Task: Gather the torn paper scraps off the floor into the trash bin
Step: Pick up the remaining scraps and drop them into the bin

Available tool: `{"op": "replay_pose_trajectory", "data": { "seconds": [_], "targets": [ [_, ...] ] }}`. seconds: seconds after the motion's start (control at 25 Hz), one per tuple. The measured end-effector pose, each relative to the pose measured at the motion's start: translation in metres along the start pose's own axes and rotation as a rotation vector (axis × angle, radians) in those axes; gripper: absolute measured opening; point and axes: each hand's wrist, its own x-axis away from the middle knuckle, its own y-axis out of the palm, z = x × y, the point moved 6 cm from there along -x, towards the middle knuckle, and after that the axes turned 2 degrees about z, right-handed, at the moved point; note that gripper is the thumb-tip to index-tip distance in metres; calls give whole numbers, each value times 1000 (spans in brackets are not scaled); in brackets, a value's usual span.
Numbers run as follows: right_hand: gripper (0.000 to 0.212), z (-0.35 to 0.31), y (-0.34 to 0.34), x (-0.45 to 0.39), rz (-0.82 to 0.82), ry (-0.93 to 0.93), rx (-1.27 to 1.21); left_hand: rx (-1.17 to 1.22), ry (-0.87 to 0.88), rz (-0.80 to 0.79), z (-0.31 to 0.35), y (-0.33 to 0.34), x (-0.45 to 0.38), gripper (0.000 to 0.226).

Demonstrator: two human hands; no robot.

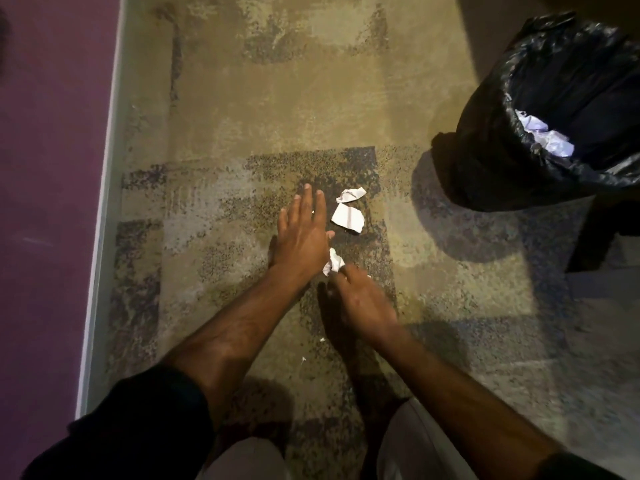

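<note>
My left hand (pixel 303 230) lies flat over the carpet with its fingers straight, just left of two white paper scraps: a flat torn piece (pixel 347 218) and a crumpled one (pixel 350 195) above it. My right hand (pixel 360 301) reaches in from the lower right, and its fingertips pinch a third crumpled scrap (pixel 333 262) between the two hands. The trash bin (pixel 491 161), lined with a black bag, stands at the upper right with white crumpled paper (pixel 543 135) inside it.
A patterned beige and dark carpet (pixel 277 98) covers the floor. A purple wall (pixel 52 168) with a white baseboard (pixel 100 237) runs along the left. Tiny paper bits (pixel 304 359) lie near my forearms. My knees show at the bottom edge.
</note>
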Motion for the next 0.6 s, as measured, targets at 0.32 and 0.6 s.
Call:
{"op": "replay_pose_trajectory", "data": {
  "seconds": [0.32, 0.6],
  "targets": [
    [23, -29, 79, 57, -310, -137, -67, 30, -21, 3, -15, 2, 5, 77],
    [13, -62, 76, 63, -220, -134, -152, 41, -37, 0, -24, 8, 10, 79]
  ]
}}
